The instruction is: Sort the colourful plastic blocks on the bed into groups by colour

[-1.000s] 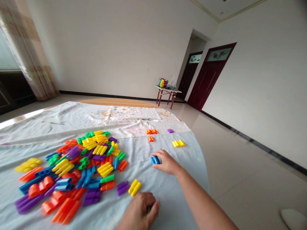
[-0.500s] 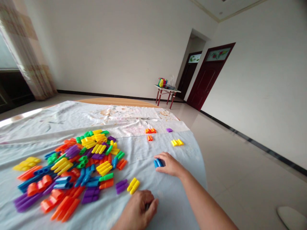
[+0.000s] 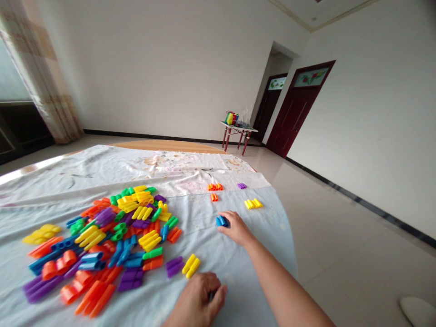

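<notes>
My right hand pinches a blue plastic tube block between thumb and fingers, at or just above the pale blue cloth. Close to the front edge my left hand is curled shut; something dark shows between thumb and fingers, too hidden to name. Just beyond the left hand lie a yellow block and a purple block. Farther out from the right hand are orange blocks, a smaller orange block, a purple block and a yellow block.
A heap of coloured tube blocks spreads over the left of the table. The tablecloth is wrinkled, and the round table edge curves along the right. Across the room a small table bears bags.
My right hand has moved a little farther out and left with the blue block. The left hand keeps its closed pose. The view has shifted slightly.
</notes>
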`<state>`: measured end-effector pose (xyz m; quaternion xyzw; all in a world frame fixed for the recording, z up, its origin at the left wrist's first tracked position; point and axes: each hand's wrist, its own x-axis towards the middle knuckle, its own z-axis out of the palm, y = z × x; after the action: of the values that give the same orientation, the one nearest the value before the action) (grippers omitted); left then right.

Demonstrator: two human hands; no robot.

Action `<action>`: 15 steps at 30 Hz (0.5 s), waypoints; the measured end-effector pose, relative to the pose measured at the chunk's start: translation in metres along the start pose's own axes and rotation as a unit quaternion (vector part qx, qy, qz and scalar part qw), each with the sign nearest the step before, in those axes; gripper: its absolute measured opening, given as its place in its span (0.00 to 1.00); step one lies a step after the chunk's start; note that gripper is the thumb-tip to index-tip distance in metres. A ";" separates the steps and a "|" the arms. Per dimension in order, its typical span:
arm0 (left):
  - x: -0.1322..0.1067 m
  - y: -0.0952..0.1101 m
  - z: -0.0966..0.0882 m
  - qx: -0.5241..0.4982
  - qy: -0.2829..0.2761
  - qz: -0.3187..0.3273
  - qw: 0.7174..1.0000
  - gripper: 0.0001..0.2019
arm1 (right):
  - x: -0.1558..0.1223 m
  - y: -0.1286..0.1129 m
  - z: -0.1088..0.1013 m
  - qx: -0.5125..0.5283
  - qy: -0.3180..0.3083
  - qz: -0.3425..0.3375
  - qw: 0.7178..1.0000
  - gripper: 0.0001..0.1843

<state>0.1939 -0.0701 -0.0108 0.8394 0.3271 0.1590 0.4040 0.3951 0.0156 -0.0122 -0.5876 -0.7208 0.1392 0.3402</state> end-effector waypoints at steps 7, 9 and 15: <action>-0.001 0.001 -0.001 -0.009 0.001 0.000 1.000 0.21 | -0.003 0.010 0.006 0.025 0.027 0.024 0.999 0.23; -0.001 0.001 -0.001 -0.008 0.002 -0.002 1.000 0.21 | -0.001 0.011 0.008 0.020 0.037 0.018 0.999 0.19; 0.001 0.002 -0.001 0.000 -0.002 -0.010 1.000 0.22 | 0.003 0.015 0.016 0.004 0.071 -0.003 0.997 0.18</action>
<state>0.1947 -0.0701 -0.0090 0.8361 0.3348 0.1533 0.4066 0.3952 0.0260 -0.0321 -0.5926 -0.6958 0.0988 0.3935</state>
